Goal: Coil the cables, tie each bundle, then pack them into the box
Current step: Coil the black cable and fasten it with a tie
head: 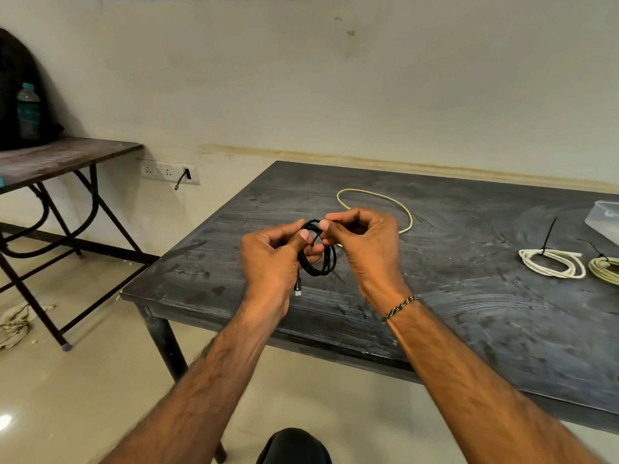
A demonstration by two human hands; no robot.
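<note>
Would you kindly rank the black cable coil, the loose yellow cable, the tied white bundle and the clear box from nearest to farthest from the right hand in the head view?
From the right hand:
1. Black cable coil, pinched in both hands, to its left.
2. Loose yellow cable, on the table just behind the hand.
3. Tied white bundle, farther right on the table.
4. Clear box, at the right edge.

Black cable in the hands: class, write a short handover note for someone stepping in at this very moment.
Left hand grips the coiled black cable, plug hanging below. Right hand pinches a black tie at the coil's top.
Done: white bundle and a second pale bundle, both tied, lie on the table.
Left: fasten this tie, coil and tie the loose yellow cable, pack all into the clear box.
</note>
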